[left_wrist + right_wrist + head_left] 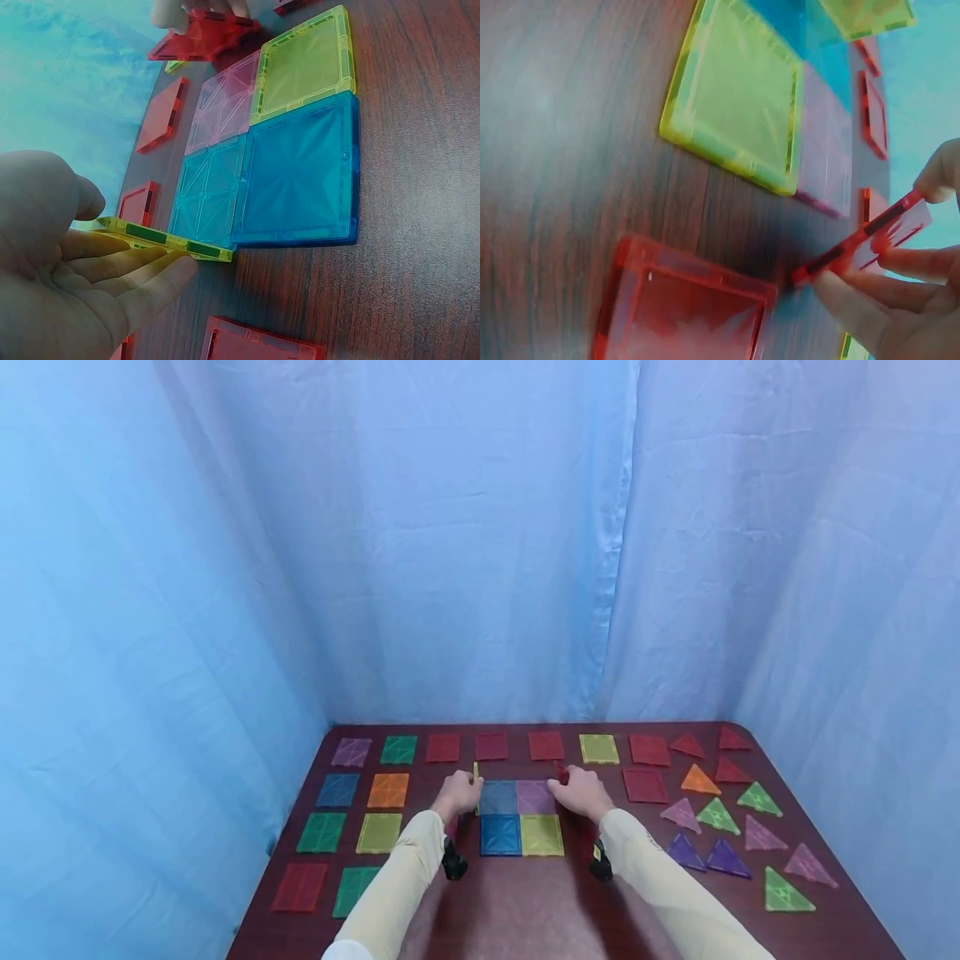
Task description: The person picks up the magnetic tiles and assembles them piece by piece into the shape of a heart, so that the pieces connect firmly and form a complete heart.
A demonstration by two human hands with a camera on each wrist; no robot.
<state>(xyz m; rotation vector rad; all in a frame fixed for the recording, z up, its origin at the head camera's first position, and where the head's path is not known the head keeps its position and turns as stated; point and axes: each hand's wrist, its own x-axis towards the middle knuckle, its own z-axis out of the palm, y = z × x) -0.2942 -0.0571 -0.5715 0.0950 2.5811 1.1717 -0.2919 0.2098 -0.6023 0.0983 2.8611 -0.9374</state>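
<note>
While both hands are loaded, the flat two-by-two block sits between them, center of the head frame, just below mid-height. Left hand (pixel 459 793): thumb and fingers grasping a yellow magnetic tile (pixel 165 241), upright on edge. Right hand (pixel 583 792): pinching a red magnetic tile (pixel 862 238), tilted.

Key relation: the upright yellow one runs front to back along the left side of the light blue square (pixel 498 797); in the left wrist view its low corner looks to meet the block where that square joins the dark blue square (pixel 300 172). The red one is off the right side of the purple square (pixel 536 797), lower edge angled toward the worktop (pixel 517 910). Right wrist view shows a gap to purple; can't tell if red touches down. Right hand is nearer purple, left nearer light blue. My read: the red piece's tilt and that gap matter most; yellow looks about lined up.

Flat yellow square (pixel 542 835) fills the block's lower right. Loose red tile (pixel 690 304) lies bottom center of the right wrist frame, clear of the grip.
</note>
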